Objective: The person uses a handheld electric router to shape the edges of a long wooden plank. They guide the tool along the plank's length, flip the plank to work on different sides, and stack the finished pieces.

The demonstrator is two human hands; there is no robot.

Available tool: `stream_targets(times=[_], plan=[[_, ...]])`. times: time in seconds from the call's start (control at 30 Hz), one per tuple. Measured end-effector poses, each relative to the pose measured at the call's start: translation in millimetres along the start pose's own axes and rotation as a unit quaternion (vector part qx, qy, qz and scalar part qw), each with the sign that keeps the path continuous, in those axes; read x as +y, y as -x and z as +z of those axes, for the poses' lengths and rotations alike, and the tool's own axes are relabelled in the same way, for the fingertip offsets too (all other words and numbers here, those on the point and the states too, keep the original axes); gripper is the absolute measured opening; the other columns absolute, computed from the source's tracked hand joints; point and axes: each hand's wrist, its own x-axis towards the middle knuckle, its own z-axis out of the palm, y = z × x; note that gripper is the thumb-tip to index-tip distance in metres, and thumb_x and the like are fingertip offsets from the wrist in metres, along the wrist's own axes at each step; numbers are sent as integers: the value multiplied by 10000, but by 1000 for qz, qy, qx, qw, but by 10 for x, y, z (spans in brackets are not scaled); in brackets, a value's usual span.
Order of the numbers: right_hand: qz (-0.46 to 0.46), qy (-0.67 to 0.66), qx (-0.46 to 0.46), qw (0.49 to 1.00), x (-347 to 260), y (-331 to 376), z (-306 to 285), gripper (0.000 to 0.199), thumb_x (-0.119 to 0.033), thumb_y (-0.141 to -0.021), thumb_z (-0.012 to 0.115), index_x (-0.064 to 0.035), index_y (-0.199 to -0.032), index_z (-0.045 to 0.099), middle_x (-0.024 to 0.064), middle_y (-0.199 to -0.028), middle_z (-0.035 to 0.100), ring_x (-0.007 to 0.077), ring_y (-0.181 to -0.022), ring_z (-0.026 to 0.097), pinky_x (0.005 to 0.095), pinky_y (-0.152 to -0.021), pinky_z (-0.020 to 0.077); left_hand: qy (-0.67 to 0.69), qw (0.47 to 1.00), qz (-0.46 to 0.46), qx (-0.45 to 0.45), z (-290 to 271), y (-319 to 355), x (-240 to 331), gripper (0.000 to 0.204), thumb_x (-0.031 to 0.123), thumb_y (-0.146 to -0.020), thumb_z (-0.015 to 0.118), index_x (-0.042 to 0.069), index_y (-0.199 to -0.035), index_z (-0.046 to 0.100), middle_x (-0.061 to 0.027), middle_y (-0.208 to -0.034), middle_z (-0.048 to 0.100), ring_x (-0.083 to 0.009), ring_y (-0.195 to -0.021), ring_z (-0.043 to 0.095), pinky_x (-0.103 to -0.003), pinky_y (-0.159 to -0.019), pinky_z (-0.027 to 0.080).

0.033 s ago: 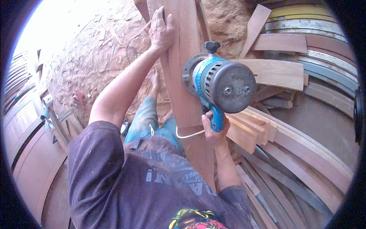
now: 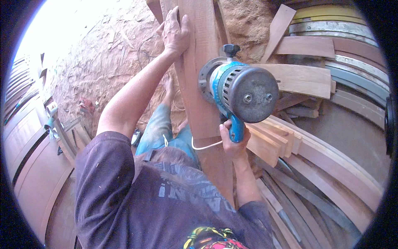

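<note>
A blue router [image 2: 222, 85] with a dark round motor cap stands with its round metal base on a reddish wooden plank [image 2: 195, 120]. My right hand [image 2: 234, 139] is closed around the router's blue handle on the side nearest me. A black knob [image 2: 231, 50] rises at its far side. Farther up the plank, my left hand [image 2: 175, 36] lies on its left edge, fingers stretched forward and thumb out to the side. A white cord [image 2: 207, 147] curves across the plank's near end beside my right hand. The router's bit is hidden.
Stacked boards [image 2: 327, 166] and loose offcuts fill the right side. Short light wooden pieces [image 2: 265, 143] stick out close to my right hand. Shavings cover the dirt floor [image 2: 112, 62] at left. Wooden panels [image 2: 41, 182] lean at the lower left, near a red object [image 2: 86, 106].
</note>
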Motion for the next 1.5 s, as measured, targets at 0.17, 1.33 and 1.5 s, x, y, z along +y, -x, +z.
stream_targets(times=[0.17,1.33,1.5], plan=[[97,-92,38,990,37,-42,78,108,15,-883,783,-37,-896,689,31,-763,702,105,-665,649,293,-611,507,-3,1000,-10,3,23,33,10,563,385,-1045,561,65,-1507,514,-159,-1513,592,-276,-1438,523,-441,-1212,245],[86,-162,22,983,-89,-1420,299,132,-39,-890,801,-58,-942,681,23,-834,706,136,-724,657,307,-684,525,-34,999,-10,12,-54,5,131,530,287,-1037,591,85,-1521,510,-152,-1525,585,-272,-1510,458,-457,-1207,254],[113,-221,36,968,-53,-1638,418,128,-50,-901,795,-63,-957,680,12,-865,698,118,-751,640,300,-704,517,-42,999,-15,7,-69,4,146,518,277,-1050,592,88,-1527,526,-152,-1541,581,-282,-1500,479,-445,-1214,264]])
